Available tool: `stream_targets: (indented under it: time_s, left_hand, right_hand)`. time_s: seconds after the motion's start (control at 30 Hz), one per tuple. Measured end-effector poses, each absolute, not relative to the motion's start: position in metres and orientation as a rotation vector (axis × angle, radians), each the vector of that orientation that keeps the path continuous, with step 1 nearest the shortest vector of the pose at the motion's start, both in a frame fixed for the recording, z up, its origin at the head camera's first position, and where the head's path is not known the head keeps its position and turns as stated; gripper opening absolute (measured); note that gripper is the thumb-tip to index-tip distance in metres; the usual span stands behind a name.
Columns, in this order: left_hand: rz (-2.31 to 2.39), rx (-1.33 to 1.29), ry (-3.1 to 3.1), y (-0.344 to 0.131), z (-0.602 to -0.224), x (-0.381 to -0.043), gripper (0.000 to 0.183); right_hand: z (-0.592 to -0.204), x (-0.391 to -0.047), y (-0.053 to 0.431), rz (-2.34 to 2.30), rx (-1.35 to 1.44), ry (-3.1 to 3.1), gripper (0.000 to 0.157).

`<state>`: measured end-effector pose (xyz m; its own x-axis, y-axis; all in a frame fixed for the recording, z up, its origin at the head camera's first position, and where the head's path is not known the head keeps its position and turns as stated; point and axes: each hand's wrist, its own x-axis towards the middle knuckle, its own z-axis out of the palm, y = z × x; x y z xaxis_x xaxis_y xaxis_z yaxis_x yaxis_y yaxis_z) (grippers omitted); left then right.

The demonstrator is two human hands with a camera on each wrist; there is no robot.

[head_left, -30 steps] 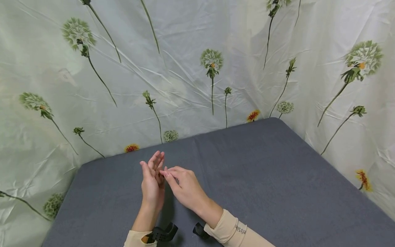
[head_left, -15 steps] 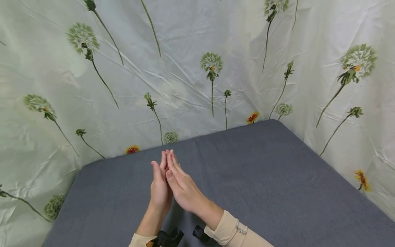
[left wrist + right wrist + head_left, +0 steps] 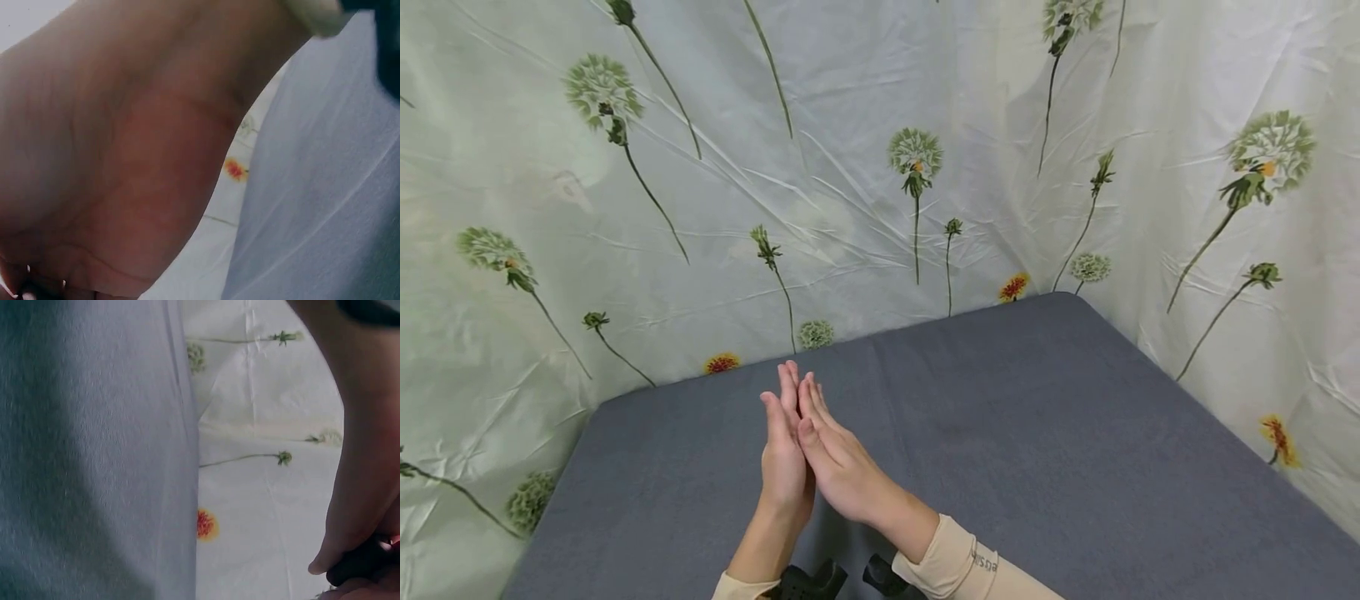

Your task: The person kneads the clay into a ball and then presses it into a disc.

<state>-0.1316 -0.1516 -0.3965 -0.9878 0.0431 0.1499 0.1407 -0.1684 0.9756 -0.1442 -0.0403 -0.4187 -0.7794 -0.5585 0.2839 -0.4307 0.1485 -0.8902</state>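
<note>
Head: left hand [image 3: 787,462] and right hand [image 3: 844,467] together palm to palm, fingers nearly straight, over grey cloth [image 3: 1037,433]. Left wrist: palm large, fingers mostly cut off. Right wrist: small dark thing [image 3: 361,562] between thumb and fingers; probably light, best pinched at sides; softness cannot tell.

We've got a matt, cloth-looking surface [image 3: 1037,425], a creased, kinda glossy fabric curtain [image 3: 850,200] behind it, plus matt cloth sleeves [image 3: 951,557] and smooth, plastic-looking wrist mounts [image 3: 812,581] over its near side.
</note>
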Motion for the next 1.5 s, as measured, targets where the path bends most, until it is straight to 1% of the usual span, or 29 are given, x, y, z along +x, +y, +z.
stream_targets:
  time_s: [0.27,0.47,0.67,0.73,0.9,0.97,1.13,1.23,1.5]
  left_hand:
    - [-2.387,-0.25,-1.892,-0.167,-0.392,-0.138,0.079]
    - [-2.482,-0.297,-1.795,-0.171,-0.392,-0.139,0.085]
    - [-2.533,-0.308,-1.841,-0.16,-0.395,-0.133,0.09]
    - [-2.517,-0.327,-1.876,-0.154,-0.396,-0.131,0.088]
    - [-2.473,-0.433,-1.919,-0.138,-0.396,-0.125,0.077]
    - [-2.484,-0.447,-1.928,-0.132,-0.395,-0.121,0.077]
    - [-2.5,-0.442,-2.007,-0.122,-0.392,-0.111,0.083]
    - [-2.46,-0.434,-2.01,-0.123,-0.387,-0.109,0.082]
    - [-2.367,-0.395,-1.878,-0.142,-0.376,-0.116,0.075]
  right_hand:
    - [-0.412,-0.135,-0.046,-1.678,-1.072,2.279,0.061]
    - [-0.406,-0.129,-0.046,-1.719,-1.139,2.252,0.06]
    - [-0.402,-0.132,-0.039,-1.793,-1.163,2.276,0.059]
    - [-0.402,-0.135,-0.036,-1.815,-1.147,2.282,0.06]
    - [-0.4,-0.143,-0.028,-1.883,-1.073,2.306,0.062]
    - [-0.4,-0.147,-0.024,-1.907,-1.056,2.327,0.062]
    - [-0.401,-0.156,-0.015,-1.989,-0.967,2.339,0.064]
    - [-0.403,-0.158,-0.017,-1.992,-0.931,2.304,0.065]
    - [-0.411,-0.143,-0.039,-1.885,-1.031,2.189,0.062]
